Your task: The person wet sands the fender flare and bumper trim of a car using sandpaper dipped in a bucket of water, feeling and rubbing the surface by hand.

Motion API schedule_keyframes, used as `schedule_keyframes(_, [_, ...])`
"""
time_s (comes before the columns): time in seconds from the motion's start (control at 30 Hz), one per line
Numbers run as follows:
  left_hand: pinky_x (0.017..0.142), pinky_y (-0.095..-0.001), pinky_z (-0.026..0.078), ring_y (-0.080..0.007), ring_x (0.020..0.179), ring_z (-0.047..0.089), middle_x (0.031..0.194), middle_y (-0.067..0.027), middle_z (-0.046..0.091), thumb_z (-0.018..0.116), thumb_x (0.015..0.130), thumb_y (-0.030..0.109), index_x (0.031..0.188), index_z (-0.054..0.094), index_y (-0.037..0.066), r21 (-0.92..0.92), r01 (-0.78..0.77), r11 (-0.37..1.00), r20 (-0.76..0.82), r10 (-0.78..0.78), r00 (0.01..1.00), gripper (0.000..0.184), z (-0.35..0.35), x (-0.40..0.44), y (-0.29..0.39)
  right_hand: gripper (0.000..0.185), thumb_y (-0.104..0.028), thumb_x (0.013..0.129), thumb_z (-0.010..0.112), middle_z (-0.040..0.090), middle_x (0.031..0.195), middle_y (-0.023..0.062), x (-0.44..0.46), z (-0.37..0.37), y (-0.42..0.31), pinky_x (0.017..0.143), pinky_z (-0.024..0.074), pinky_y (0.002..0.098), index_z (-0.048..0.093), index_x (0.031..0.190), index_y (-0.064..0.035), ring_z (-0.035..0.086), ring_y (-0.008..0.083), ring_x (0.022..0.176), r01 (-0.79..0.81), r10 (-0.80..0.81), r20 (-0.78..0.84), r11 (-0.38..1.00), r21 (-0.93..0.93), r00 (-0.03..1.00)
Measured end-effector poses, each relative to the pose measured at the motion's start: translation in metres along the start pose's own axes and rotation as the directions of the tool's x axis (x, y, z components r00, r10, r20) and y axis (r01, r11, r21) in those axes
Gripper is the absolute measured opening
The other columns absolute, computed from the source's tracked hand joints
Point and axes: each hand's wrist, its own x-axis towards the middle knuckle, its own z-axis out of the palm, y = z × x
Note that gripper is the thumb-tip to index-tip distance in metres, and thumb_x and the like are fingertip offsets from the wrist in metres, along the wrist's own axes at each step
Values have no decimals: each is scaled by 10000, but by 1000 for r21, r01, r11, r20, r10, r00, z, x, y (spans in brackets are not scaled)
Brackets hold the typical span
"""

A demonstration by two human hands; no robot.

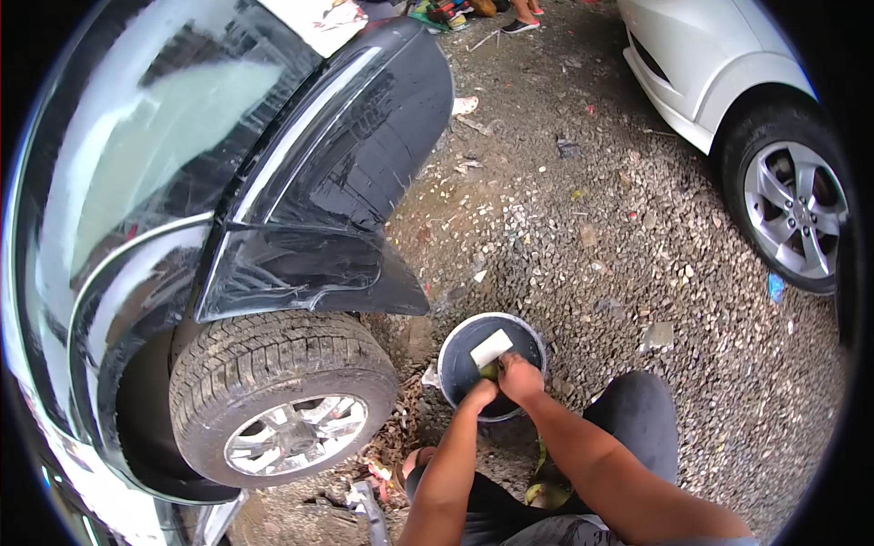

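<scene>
Just past L hand (483, 394) & R hand (521, 378), white block (491, 348), bucket (450, 357) below

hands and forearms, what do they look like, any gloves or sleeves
The left hand and right hand wear no gloves. Both forearms are bare, with no sleeve, watch or bracelet visible. Any rings are too small to tell.
</scene>
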Motion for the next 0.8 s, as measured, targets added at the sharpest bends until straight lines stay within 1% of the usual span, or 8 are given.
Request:
schedule_keyframes(0.07, [846, -509, 574, -305, 1012, 655, 1196, -156, 640, 579, 962, 236, 1246, 571, -3, -418, 55, 907, -204, -152, 967, 372, -35, -100, 64, 358, -238, 875, 717, 705, 1038, 154, 15, 31, 10, 819, 559, 430, 647, 1157, -30, 703, 347, 958, -88, 127, -130, 959, 269, 983])
schedule_keyframes(0.13, [894, -515, 596, -297, 992, 659, 1202, -167, 625, 544, 991, 124, 1277, 539, -37, -672, -125, 730, -318, -131, 939, 328, -63, -142, 87, 494, -371, 906, 743, 697, 1053, 144, 36, 32, 2, 822, 544, 391, 613, 1208, -1, 697, 292, 965, -335, 313, 161, 655, 677, 936])
schedule_keyframes(0.27, [921, -458, 611, -290, 1076, 695, 1172, -175, 670, 538, 1014, 107, 1229, 571, -57, -821, -289, 493, -303, 53, 952, 272, -94, -189, 130, 717, -576, 942, 671, 602, 1362, 123, 36, -45, -52, 1000, 512, 526, 532, 1389, -33, 584, 317, 1254, -716, -130, 740, 187, 672, 660])
schedule_keyframes(0.33, [877, -422, 615, -257, 1064, 685, 1167, -155, 678, 571, 1023, 155, 1260, 591, -19, -807, -220, 549, -194, 105, 975, 295, -102, -193, 133, 632, -522, 995, 621, 559, 1421, 96, 46, -35, -37, 953, 555, 544, 504, 1423, -73, 616, 376, 1228, -745, -313, 734, 110, 658, 602])
schedule_keyframes(0.43, [952, -386, 532, -279, 1097, 644, 1241, -131, 650, 712, 966, 339, 1296, 607, 34, 58, -384, 922, -442, 368, 818, 462, -135, -229, 148, 570, -465, 1038, 569, 627, 1316, 113, 54, -36, -27, 861, 605, 569, 474, 1455, -89, 688, 381, 1117, -726, -211, 719, 53, 685, 662])
schedule_keyframes(0.5, [1113, -440, 426, -339, 1303, 534, 1372, -205, 565, 733, 933, 306, 1279, 636, 27, 615, -345, 709, -503, 690, 520, 455, -181, -302, 194, 548, -430, 1036, 581, 610, 1354, 152, 57, -25, -12, 871, 603, 553, 507, 1440, -68, 694, 406, 1098, -690, 63, 699, 244, 681, 712])
schedule_keyframes(0.63, [1193, -519, 333, -373, 1437, 409, 1458, -187, 507, 711, 929, 208, 1275, 638, 45, 956, 97, 275, -291, 925, 243, 389, -276, -411, 267, 420, -293, 1015, 575, 610, 1352, 248, 56, 57, 48, 913, 581, 470, 623, 1346, -39, 697, 429, 1079, -359, 259, 420, 916, 180, 870])
schedule_keyframes(0.8, [1263, -453, 229, -302, 1523, 302, 1612, -165, 370, 656, 953, 298, 1456, 536, 76, 925, 352, -147, -86, 819, 568, 563, -364, -457, 292, 388, -251, 955, 578, 735, 1008, 224, 38, 53, 31, 871, 567, 461, 649, 1246, -4, 721, 374, 966, -154, 176, 224, 982, -112, 959])
